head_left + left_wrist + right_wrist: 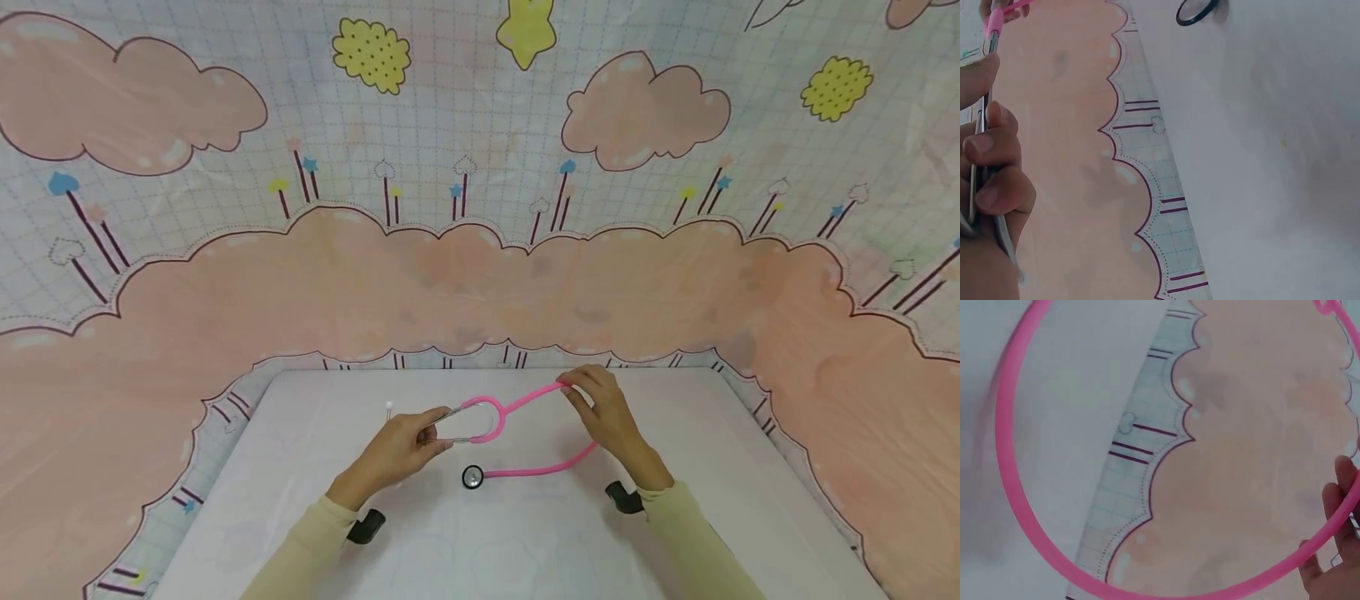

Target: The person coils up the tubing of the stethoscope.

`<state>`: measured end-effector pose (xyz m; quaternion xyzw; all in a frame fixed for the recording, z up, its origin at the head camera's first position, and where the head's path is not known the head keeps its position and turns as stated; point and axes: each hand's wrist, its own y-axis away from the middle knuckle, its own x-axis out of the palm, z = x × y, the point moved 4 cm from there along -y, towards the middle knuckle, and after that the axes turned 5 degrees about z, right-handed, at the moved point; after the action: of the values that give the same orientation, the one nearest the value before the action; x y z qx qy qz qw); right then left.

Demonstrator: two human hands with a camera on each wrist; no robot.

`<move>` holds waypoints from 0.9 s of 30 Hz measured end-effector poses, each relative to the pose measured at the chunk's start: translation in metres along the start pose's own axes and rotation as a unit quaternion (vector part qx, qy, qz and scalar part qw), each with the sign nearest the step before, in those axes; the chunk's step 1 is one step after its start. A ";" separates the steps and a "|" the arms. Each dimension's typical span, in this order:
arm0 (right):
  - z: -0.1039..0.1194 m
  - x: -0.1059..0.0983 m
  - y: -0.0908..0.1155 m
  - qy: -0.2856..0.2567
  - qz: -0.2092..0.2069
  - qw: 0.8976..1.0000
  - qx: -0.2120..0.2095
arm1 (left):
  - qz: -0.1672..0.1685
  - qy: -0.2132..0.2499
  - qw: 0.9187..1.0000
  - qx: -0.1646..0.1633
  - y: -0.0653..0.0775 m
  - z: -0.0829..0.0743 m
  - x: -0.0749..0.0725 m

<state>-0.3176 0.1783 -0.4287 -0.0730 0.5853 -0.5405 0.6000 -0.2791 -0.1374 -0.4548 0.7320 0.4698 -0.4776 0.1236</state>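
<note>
**Pink stethoscope (501,412) held between both my hands**

My left fingers and thumb are clamped on the metal ear tubes (461,439), the white ear tip (389,405) poking out beyond my left hand (401,443). My right hand (604,410) pinches the pink tubing (534,397), which loops back toward the round chest piece (472,477), nearer me, over the white table (510,546).

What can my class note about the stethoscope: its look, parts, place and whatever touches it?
The stethoscope has a smooth, bright pink tube, rubbery-looking, forking into two shiny, metal-looking arms. One white ear tip shows beyond the left hand, which grips the arms. The right hand pinches the tube above the white table. From there the tube loops back toward the person, ending in a round, black-rimmed, silvery disc; whether that rests on the table is unclear.
</note>
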 end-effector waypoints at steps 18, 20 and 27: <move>0.034 -0.010 -0.022 -0.048 -0.030 0.997 -0.056 | 0.022 -0.022 0.998 0.052 0.001 -0.023 0.005; 0.038 -0.008 -0.024 -0.052 -0.024 0.997 -0.060 | 0.024 -0.023 0.998 0.058 0.001 -0.027 0.006; 0.048 0.000 -0.030 -0.076 -0.007 0.994 -0.084 | 0.016 -0.027 0.996 0.088 0.001 -0.042 0.007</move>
<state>-0.2972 0.1397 -0.3922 -0.1678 0.5811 -0.4863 0.6306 -0.2530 -0.1079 -0.4394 0.7347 0.4107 -0.5342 0.0791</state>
